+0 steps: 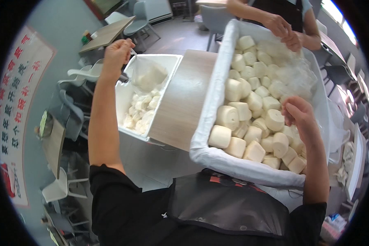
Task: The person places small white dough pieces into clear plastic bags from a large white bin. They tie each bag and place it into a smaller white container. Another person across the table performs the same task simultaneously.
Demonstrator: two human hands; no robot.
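Observation:
My left hand (118,55) is raised at the left, gripping the gathered top of a clear plastic bag (149,75). Pale buns show through the bag, which hangs over a white foam box (173,66). Lower in that box lie more bagged buns (141,112). My right hand (298,115) is over a large cloth-lined tub (200,135) full of plain steamed buns (253,101). Its curled fingertips are close beside one bun (274,120); whether they grip anything cannot be told.
Across the tub, another person's hands (284,33) hold a clear plastic bag, with loose clear bags (296,75) below. A wood-grain tabletop (184,104) lies between box and tub. Tables and chairs (141,21) stand around. White cloth (346,163) lies at the right. A wall banner (21,117) bears writing.

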